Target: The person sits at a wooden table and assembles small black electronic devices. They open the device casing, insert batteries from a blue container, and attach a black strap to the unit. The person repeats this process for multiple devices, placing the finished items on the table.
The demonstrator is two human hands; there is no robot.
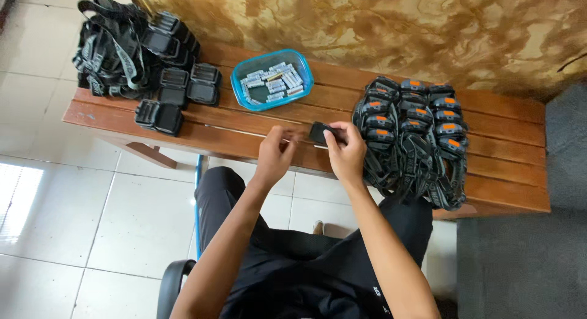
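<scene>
A: Small black headlamp unit (pixel 320 134) sits at the front edge of the wooden bench (pixel 507 154), pinched at its right side by the right hand (pixel 346 153); fingers curled close round it, thumb on the near edge; the unit looks lifted just clear of the slats, though I cannot tell for certain.

B: And the left hand (pixel 275 154)?

A: Just beside the unit, to its left; fingers bunched narrow, tips together; whether something small lies between them I cannot tell; it does not touch the unit.

B: Step in hand, by your reading?

A: Judging from the layout, one unit is being worked on; likely a fitting step with the unit held steady by the right hand; the next move would call for a fine pinch and good alignment, the left fingertips coming to the unit's open side.

B: Surroundings?

A: Behind the hands, a blue plastic tub (pixel 272 79) holding small grey cylindrical cells; right of the unit, touching range, a stack of headlamps with orange buttons (pixel 416 135), straps hanging over the bench edge; far left, a tangle of strapped headlamps (pixel 116 50) with several loose black housings (pixel 177 93) nearby; pale tiled floor (pixel 92 221) below.
</scene>
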